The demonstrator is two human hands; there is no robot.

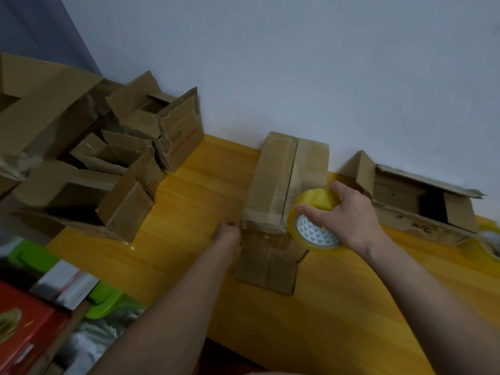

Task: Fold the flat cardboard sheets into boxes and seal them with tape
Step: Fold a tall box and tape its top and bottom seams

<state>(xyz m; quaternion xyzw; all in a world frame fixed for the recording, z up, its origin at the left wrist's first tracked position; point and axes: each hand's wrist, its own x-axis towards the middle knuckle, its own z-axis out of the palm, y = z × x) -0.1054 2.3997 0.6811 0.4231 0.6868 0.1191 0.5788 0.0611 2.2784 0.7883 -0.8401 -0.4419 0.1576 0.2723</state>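
The left hand (pixel 227 234) lies at the near left edge of the closed cardboard box (pixel 281 196), fingers curled against it, though whether it grips cannot be told; the right hand (pixel 343 212) grips a yellow tape roll (pixel 313 220) at the box's near right corner; the box stands on the table (pixel 189 212); farther off, open boxes (pixel 108 163) sit against the wall.

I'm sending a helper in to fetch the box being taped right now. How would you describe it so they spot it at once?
On the yellow wooden table, look to the middle, against the white wall. The box stands there alone, between the heap of open boxes on the left and one open box on the right. Only this one has closed, taped flaps, with the yellow tape roll held against it.
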